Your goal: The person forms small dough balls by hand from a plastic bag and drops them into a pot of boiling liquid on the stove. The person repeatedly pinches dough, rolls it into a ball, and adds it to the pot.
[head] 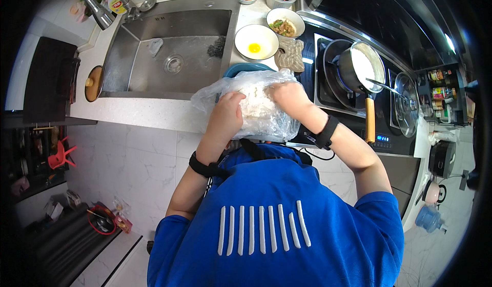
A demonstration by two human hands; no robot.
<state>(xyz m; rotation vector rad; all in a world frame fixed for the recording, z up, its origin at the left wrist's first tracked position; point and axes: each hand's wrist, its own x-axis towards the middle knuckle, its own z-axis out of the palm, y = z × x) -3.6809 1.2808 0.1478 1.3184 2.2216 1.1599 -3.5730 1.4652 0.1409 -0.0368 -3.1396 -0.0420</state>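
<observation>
A clear plastic bag lies between my hands on the counter's front edge, with a white, lumpy substance showing in its middle. My left hand rests on the bag's left part, fingertips at the white stuff. On the right side my right hand has its fingers curled down at the bag; whether they pinch the plastic is hidden. Behind the bag shows the rim of a blue basin. Beyond it stands a white bowl with a raw egg yolk, beside a bowl of chopped food.
At left is a steel sink with a faucet. To the right, a saucepan with white contents and a wooden handle stands on the gas stove. A glass lid lies beside it. A patterned cloth lies near the bowls.
</observation>
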